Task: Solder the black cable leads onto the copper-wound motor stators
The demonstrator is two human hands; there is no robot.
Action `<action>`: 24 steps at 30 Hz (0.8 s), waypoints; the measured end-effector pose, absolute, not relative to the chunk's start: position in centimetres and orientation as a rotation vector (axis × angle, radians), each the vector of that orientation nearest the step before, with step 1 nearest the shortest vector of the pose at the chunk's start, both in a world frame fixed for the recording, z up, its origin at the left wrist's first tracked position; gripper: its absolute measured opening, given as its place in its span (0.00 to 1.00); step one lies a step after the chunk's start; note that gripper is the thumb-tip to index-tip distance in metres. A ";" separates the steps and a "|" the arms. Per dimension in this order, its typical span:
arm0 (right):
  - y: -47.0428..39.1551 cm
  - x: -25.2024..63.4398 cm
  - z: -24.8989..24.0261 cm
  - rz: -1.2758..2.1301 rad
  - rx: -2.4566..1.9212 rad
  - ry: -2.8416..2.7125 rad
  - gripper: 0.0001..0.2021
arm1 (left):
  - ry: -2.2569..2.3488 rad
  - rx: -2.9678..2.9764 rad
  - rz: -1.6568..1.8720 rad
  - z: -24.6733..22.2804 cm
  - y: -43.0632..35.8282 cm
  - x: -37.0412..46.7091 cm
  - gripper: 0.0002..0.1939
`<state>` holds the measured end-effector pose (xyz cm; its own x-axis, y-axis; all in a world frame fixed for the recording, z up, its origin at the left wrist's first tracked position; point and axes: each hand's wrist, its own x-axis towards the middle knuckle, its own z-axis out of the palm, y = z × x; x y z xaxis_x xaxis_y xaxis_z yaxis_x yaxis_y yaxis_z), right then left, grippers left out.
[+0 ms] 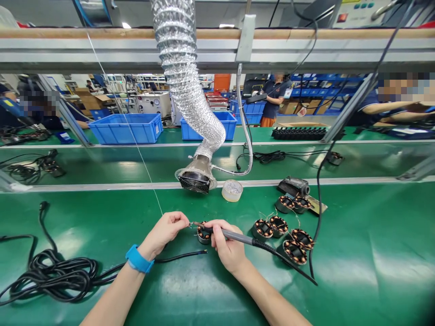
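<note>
Blue bins (125, 128) and a co-worker (271, 107) in a dark shirt stand beyond my green desk (163, 296), under the rail (112, 50) that crosses above it. A silver hose (181, 77) hangs down in front of me, ending in a fan (194, 181), with a round tub (232, 190) just to its right.

My left fingers (179, 216) are pinched together on a thin wire (190, 223), its bit too small for me to make out fully. Above them a fine pale strand (142, 158) slants down behind my hand. My right fingers (220, 223) are clamped around the iron (236, 236), its tip pointing left at the wire.

Between my hands, on the desk, sits one stator (203, 236), partly covered by the iron and my right hand. More stators (295, 251) are grouped to the right, near a dark stand (292, 185). Black cable (73, 276) lies coiled at left, one length passing behind my left wrist, with its blue band (139, 259), to end just below the single stator.
</note>
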<state>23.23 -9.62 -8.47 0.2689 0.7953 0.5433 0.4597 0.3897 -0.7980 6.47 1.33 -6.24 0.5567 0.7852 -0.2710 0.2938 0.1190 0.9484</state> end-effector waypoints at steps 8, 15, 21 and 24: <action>-9.6 23.1 -8.5 0.363 -1.236 -1.371 0.16 | 0.988 1.517 0.490 -6.4 1.3 6.5 0.17; -9.7 23.1 -8.3 0.416 -1.191 -1.269 0.16 | 0.988 1.533 0.483 -6.3 1.4 6.5 0.17; -9.7 23.1 -8.3 0.414 -1.182 -1.270 0.15 | 0.998 1.543 0.492 -6.3 1.4 6.4 0.17; -9.7 23.0 -8.3 0.389 -1.193 -1.279 0.16 | 1.002 1.545 0.493 -6.2 1.3 6.4 0.18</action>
<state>23.05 -9.70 -8.25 0.3210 0.7914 0.5202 0.3680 0.4019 -0.8385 6.43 1.33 -6.22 0.5438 0.8104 -0.2182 0.3223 0.0383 0.9458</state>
